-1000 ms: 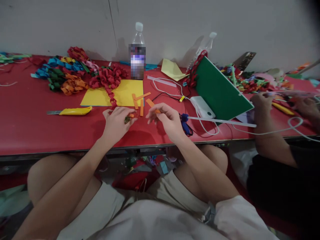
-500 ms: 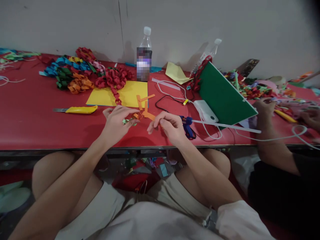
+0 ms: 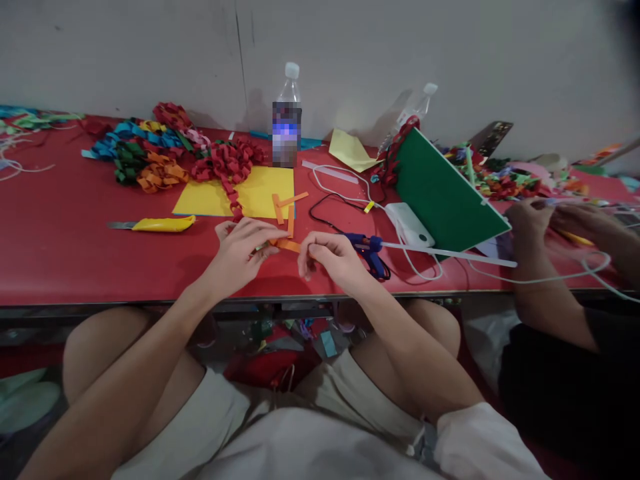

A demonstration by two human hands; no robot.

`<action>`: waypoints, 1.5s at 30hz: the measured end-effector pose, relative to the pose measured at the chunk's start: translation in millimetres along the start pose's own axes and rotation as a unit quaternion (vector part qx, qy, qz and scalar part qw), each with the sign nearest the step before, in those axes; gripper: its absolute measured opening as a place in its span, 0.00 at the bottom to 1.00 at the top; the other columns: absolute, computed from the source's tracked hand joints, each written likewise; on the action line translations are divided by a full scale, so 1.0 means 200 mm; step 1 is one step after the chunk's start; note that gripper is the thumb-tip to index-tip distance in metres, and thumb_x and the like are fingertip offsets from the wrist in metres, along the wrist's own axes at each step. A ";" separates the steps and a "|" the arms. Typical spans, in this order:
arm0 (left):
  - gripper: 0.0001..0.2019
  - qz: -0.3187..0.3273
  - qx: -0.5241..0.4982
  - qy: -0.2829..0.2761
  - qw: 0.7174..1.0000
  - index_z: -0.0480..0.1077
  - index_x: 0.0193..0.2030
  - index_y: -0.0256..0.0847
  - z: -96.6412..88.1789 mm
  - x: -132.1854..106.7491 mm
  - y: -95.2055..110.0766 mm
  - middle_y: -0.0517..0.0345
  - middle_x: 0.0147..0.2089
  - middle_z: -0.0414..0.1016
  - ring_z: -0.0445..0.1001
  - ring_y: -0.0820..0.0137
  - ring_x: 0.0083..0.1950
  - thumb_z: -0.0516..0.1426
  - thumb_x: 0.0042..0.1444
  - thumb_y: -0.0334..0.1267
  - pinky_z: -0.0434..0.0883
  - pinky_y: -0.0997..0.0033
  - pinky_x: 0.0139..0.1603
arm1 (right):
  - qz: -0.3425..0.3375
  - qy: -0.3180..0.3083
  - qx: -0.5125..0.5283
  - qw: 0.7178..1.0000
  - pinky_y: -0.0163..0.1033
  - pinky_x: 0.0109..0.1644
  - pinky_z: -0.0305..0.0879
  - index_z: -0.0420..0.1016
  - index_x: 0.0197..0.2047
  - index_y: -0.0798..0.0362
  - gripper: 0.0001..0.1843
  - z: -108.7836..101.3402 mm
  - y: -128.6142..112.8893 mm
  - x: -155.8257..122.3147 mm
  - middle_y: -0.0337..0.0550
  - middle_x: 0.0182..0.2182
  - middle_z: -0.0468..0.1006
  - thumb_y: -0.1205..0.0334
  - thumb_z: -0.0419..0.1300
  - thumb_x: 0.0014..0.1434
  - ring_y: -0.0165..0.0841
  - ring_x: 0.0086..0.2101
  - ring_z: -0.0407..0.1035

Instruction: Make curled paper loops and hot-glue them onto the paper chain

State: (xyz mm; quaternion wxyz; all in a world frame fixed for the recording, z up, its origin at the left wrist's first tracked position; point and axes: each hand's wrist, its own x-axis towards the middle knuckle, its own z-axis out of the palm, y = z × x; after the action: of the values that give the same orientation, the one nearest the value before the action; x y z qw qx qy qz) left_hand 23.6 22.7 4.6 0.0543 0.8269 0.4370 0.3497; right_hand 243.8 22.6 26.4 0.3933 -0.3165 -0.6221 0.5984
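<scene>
Over the table's front part, my left hand (image 3: 244, 248) is pinched on small paper pieces, with orange and a trace of pale green between its fingertips. An orange paper strip (image 3: 289, 246) stretches from there to my right hand (image 3: 331, 257), whose thumb and fingers are closed on its other end. How the strip joins the pieces in my left fingers is hidden. Just behind lie loose orange strips (image 3: 291, 199), partly on a yellow sheet (image 3: 267, 183). A blue glue gun (image 3: 373, 252) with a long white glue stick (image 3: 450, 253) rests right beside my right hand.
A yellow utility knife (image 3: 163, 224) with its blade out lies left. Colourful paper chains (image 3: 150, 150) are heaped behind it. A bottle (image 3: 287, 127), a white device (image 3: 409, 223) with cables and a leaning green board (image 3: 447, 190) stand behind. At right a co-worker's hands (image 3: 533, 217) work.
My two hands have come slightly closer together. The pale green paper by my left fingertips is now mostly covered. At right, the co-worker's hands have moved together.
</scene>
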 end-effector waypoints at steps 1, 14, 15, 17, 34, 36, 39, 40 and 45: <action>0.11 0.009 0.004 -0.002 1.000 0.75 0.54 0.52 0.00 0.00 0.00 0.58 0.51 0.80 0.74 0.63 0.51 0.58 0.67 0.37 0.54 0.55 0.55 | 0.008 0.010 -0.029 0.999 0.34 0.28 0.61 0.70 0.29 0.53 0.10 0.00 0.00 0.00 0.36 0.20 0.75 0.64 0.52 0.60 0.26 0.20 0.67; 0.13 0.050 0.027 -0.091 0.994 0.74 0.56 0.48 0.04 -0.02 0.02 0.54 0.54 0.78 0.73 0.63 0.50 0.54 0.69 0.35 0.56 0.57 0.48 | -0.035 0.051 -0.335 0.940 0.34 0.32 0.56 0.75 0.30 0.54 0.11 -0.02 -0.04 -0.04 0.35 0.24 0.74 0.66 0.52 0.61 0.26 0.24 0.62; 0.13 0.049 0.025 -0.098 0.994 0.73 0.56 0.48 0.04 -0.02 0.02 0.53 0.55 0.78 0.73 0.62 0.50 0.53 0.69 0.34 0.56 0.57 0.48 | -0.045 0.057 -0.348 0.935 0.34 0.32 0.56 0.75 0.30 0.54 0.11 -0.02 -0.04 -0.04 0.35 0.23 0.73 0.66 0.53 0.61 0.25 0.24 0.62; 0.14 0.047 0.018 -0.105 0.993 0.72 0.57 0.48 0.03 -0.02 0.02 0.53 0.55 0.79 0.73 0.62 0.51 0.52 0.69 0.33 0.55 0.56 0.48 | -0.056 0.064 -0.366 0.927 0.34 0.31 0.55 0.74 0.30 0.54 0.10 -0.01 -0.04 -0.04 0.35 0.22 0.72 0.67 0.53 0.60 0.25 0.23 0.61; 0.18 -0.184 -0.294 0.077 0.935 0.77 0.51 0.41 0.08 -0.01 0.01 0.50 0.50 0.82 0.78 0.63 0.47 0.62 0.60 0.50 0.74 0.65 0.49 | -0.128 0.132 -0.193 0.964 0.40 0.49 0.68 0.62 0.59 0.52 0.22 0.05 0.08 0.01 0.49 0.49 0.72 0.55 0.61 0.65 0.34 0.46 0.69; 0.18 -0.195 -0.320 0.079 0.924 0.77 0.50 0.41 0.09 -0.01 0.02 0.50 0.50 0.81 0.78 0.63 0.48 0.63 0.60 0.51 0.75 0.65 0.50 | -0.100 0.119 -0.157 0.975 0.40 0.48 0.69 0.63 0.58 0.51 0.22 0.06 0.12 0.03 0.47 0.45 0.75 0.56 0.62 0.64 0.33 0.45 0.71; 0.17 -0.190 -0.336 0.067 0.920 0.76 0.49 0.41 0.09 -0.01 0.04 0.50 0.48 0.81 0.78 0.65 0.46 0.62 0.61 0.51 0.75 0.67 0.47 | -0.074 0.111 -0.082 0.988 0.38 0.44 0.70 0.68 0.51 0.52 0.16 0.07 0.17 0.06 0.40 0.36 0.76 0.57 0.62 0.62 0.30 0.38 0.73; 0.17 -0.187 -0.337 0.064 0.920 0.76 0.49 0.41 0.09 -0.01 0.04 0.50 0.47 0.80 0.78 0.66 0.45 0.62 0.61 0.51 0.75 0.67 0.46 | -0.069 0.119 -0.074 0.988 0.37 0.43 0.70 0.70 0.48 0.52 0.13 0.07 0.17 0.06 0.39 0.35 0.76 0.58 0.62 0.61 0.30 0.36 0.72; 0.18 -0.183 -0.324 0.077 0.925 0.73 0.53 0.41 0.07 0.00 0.05 0.49 0.50 0.79 0.77 0.66 0.46 0.60 0.63 0.50 0.75 0.68 0.46 | -0.024 0.173 -0.145 0.974 0.36 0.38 0.66 0.75 0.42 0.55 0.09 0.05 0.17 0.06 0.40 0.34 0.78 0.62 0.61 0.58 0.28 0.32 0.70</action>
State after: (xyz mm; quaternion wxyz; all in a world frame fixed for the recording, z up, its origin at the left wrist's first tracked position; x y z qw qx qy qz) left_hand 38.6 19.6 -2.1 0.3484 0.6403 0.4463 0.5192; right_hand 226.8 30.3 -5.9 0.4592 -0.4533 -0.6323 0.4288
